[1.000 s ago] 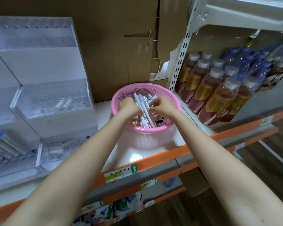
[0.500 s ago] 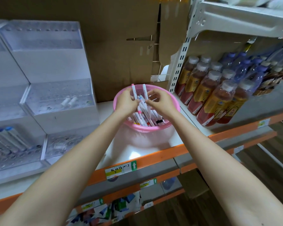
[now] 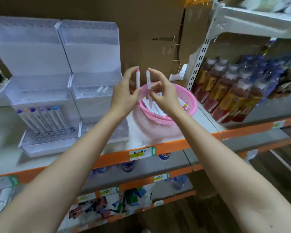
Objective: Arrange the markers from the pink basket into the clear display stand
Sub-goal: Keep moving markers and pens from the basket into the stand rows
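Two markers are being held upright over the pink basket (image 3: 191, 105) in the head view, one in each of the hands. The left hand (image 3: 124, 94) is pinching the pink-capped marker (image 3: 137, 79) at mid-barrel between thumb and curled fingers, with the forefinger reaching up beside the cap. The right hand (image 3: 165, 95) is pinching the second marker (image 3: 148, 80) in the same way (its cap colour is too blurred to tell), with its forefinger arching up near the marker's top. The two barrels are standing just beside each other, not touching, and their lower ends are hanging in front of the basket's near-left rim.

More loose markers (image 3: 155, 107) are lying in the basket, white barrels leaning against its wall. The basket is sitting on the shelf (image 3: 175, 145) with the orange front edge, just right of the clear display stand (image 3: 94, 64). A matching left stand (image 3: 32, 56) is standing against it, and a row of markers (image 3: 45, 118) with blue and purple caps is leaning in its lowest tier. Two small white pieces (image 3: 102, 89) are lying in the middle tier of the nearer stand. Drink bottles (image 3: 225, 91) are crowding the neighbouring shelf on the right, well apart from the hands, and brown cardboard (image 3: 149, 22) is lining the back.
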`<state>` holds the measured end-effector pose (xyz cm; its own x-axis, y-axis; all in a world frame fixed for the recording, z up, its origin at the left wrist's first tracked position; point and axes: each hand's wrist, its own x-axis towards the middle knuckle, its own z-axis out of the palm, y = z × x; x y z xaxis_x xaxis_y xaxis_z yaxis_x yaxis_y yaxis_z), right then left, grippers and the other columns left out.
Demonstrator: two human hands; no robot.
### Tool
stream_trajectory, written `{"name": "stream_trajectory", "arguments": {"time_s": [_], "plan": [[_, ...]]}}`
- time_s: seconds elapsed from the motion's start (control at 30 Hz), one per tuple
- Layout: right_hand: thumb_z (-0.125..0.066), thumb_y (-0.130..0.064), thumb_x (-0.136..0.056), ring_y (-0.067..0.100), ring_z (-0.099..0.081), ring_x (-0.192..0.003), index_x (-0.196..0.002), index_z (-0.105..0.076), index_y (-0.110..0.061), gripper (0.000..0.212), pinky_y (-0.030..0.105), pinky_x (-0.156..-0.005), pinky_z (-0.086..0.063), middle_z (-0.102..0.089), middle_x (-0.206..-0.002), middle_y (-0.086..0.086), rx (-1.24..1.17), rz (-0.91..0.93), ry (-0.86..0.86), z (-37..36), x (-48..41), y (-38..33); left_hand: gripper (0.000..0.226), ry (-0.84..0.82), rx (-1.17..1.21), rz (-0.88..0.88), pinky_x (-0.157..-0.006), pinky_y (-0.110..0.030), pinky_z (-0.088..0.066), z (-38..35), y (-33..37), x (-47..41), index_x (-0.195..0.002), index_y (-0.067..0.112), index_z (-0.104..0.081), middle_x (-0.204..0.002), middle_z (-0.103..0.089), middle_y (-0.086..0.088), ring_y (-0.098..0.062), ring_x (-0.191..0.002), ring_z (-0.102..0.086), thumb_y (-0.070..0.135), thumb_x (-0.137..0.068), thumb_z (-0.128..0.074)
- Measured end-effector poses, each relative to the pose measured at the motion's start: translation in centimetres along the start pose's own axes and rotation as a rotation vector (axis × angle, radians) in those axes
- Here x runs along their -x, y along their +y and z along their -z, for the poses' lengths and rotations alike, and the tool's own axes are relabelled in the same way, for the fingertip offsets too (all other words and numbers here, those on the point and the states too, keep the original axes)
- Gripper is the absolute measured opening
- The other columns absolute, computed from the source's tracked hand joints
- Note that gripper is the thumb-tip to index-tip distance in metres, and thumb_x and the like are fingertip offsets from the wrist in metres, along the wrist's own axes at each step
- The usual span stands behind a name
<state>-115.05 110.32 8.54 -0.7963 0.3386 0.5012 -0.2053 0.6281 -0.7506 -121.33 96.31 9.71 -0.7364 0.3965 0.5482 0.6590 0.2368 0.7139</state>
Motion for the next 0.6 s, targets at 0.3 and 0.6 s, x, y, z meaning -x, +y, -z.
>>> {"name": "stream_trajectory", "arguments": {"time_s": [0.3,0.6], "plan": [[-0.067,-0.003,-0.079,0.018,-0.065,-0.068,-0.127,-0.047,-0.025,0.056,0.038,-0.070,-0.056,-0.064,-0.078,0.007,0.009,-0.014,-0.064,-7.4,3.2,-5.6,0.053,-0.001,-0.064,0.052,-0.066,-0.027,-0.052,8.9,-3.1,4.6,-0.128,0.026,-0.049,-0.080,-0.065,-0.001,-0.012,-0.064,-0.064,0.008,-0.081,-0.067],[-0.065,0.002,-0.082,0.015,-0.062,-0.074,-0.127,-0.046,-0.019,0.054,0.020,-0.069,-0.048,-0.057,-0.085,0.005,0.004,0.011,-0.054,-15.1,4.0,-10.4,0.047,0.104,-0.088,0.043,-0.068,-0.026,-0.055,17.5,-7.2,5.5,-0.124,0.022,-0.052,-0.090,-0.060,0.000,-0.012,-0.074,-0.064,0.009,-0.082,-0.071]]}}
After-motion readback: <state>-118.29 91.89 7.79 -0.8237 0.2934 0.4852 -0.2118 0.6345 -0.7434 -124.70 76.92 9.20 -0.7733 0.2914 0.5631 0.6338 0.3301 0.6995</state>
